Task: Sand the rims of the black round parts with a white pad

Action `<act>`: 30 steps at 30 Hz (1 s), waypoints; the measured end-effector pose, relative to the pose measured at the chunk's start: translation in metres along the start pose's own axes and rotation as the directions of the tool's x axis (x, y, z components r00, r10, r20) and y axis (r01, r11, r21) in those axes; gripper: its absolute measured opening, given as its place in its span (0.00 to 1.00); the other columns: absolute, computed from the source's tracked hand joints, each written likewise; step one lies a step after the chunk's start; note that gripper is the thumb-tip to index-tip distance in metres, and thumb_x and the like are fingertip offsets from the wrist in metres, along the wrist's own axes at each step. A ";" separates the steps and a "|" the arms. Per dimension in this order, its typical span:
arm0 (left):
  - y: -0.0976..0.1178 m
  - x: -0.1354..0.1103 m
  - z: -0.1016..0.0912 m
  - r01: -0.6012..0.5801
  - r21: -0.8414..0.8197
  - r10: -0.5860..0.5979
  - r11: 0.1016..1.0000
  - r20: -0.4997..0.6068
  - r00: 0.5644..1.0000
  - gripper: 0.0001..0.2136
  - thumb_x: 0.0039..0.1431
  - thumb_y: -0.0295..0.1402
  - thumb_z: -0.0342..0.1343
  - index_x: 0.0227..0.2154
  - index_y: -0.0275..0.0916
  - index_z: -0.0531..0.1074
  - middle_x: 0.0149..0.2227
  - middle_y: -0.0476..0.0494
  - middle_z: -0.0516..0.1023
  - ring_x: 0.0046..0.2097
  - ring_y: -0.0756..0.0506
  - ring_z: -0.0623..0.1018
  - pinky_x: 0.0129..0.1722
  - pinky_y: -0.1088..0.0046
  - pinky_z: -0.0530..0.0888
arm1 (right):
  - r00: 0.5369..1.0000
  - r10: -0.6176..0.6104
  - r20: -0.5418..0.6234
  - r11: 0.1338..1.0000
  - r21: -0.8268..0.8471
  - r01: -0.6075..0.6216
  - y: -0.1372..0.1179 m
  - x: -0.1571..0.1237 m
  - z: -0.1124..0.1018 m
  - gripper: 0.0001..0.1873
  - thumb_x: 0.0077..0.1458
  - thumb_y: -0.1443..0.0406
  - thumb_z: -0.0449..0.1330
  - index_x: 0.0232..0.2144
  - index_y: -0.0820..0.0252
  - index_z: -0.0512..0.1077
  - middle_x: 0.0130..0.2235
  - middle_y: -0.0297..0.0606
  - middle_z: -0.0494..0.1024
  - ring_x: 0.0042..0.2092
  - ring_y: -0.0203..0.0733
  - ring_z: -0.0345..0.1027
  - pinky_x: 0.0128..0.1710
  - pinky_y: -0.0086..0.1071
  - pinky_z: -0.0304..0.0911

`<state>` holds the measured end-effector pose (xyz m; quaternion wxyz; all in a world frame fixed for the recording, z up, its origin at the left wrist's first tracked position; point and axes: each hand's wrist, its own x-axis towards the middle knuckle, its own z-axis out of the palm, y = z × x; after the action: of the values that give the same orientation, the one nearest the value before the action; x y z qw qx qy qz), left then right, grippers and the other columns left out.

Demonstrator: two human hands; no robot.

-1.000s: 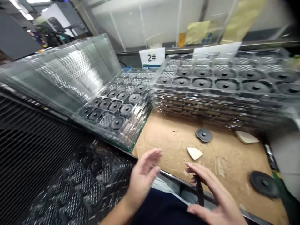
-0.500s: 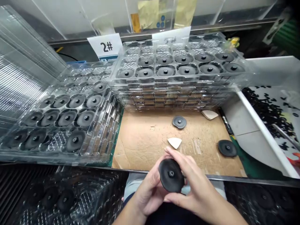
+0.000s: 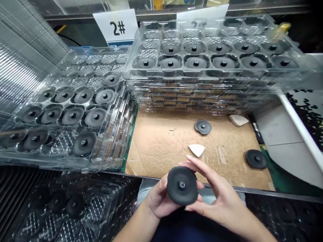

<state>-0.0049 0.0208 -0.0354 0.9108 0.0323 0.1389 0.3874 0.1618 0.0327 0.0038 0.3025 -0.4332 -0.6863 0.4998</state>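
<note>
My left hand (image 3: 158, 198) holds a round black disc (image 3: 178, 193) with a short hollow stud at its centre, stud side facing up toward me. My right hand (image 3: 217, 195) curves around the disc's right side, thumb by the lower rim and fingers at the upper rim, some tips hidden behind it. Just beyond the hands, a small white triangular pad (image 3: 196, 150) lies on the cardboard sheet (image 3: 156, 144). A similar greyish disc (image 3: 202, 127) rests farther back, and another black disc (image 3: 256, 159) lies at the right.
Clear plastic trays (image 3: 126, 134) holding similar discs are stacked at left. Another tray stack (image 3: 212, 80) stands at the back. A second pale pad (image 3: 238, 120) lies near a dark pen-like tool (image 3: 256, 129). A white-walled bin (image 3: 302, 131) borders the right; a "2#" sign (image 3: 117, 28) stands behind.
The view has shifted, so the trays and cardboard appear moved. The disc has turned to face me more squarely, and the right hand's fingers have drawn slightly away from its right side.
</note>
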 end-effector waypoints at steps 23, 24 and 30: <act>0.006 -0.002 0.004 -0.147 -0.005 0.142 0.989 -0.238 0.961 0.28 0.50 0.36 0.63 0.53 0.45 0.61 0.49 0.40 0.76 0.48 0.38 0.77 0.47 0.66 0.71 | 0.946 0.041 -0.322 0.919 -0.359 -0.162 0.056 0.018 -0.022 0.23 0.61 0.52 0.48 0.52 0.55 0.68 0.46 0.45 0.71 0.38 0.44 0.70 0.40 0.40 0.69; 0.006 -0.002 0.004 -0.178 0.011 0.173 0.984 -0.314 0.934 0.27 0.51 0.35 0.63 0.53 0.44 0.59 0.50 0.39 0.75 0.50 0.37 0.76 0.49 0.65 0.70 | 0.924 0.056 -0.377 0.901 -0.380 -0.210 0.069 0.021 -0.023 0.22 0.61 0.53 0.49 0.49 0.57 0.70 0.45 0.47 0.70 0.36 0.44 0.70 0.39 0.42 0.68; 0.005 0.000 0.009 -0.260 0.029 0.244 0.965 -0.459 0.854 0.29 0.51 0.34 0.63 0.54 0.40 0.58 0.51 0.35 0.75 0.53 0.34 0.74 0.54 0.61 0.69 | 0.933 -0.008 -0.360 0.893 -0.422 -0.155 0.106 0.031 -0.001 0.14 0.59 0.60 0.52 0.42 0.61 0.72 0.45 0.47 0.72 0.44 0.49 0.69 0.43 0.44 0.66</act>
<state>-0.0058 0.0241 -0.0258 0.7939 -0.0575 0.3381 0.5021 0.1796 0.0741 -0.0968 0.2940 -0.5991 -0.6995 0.2557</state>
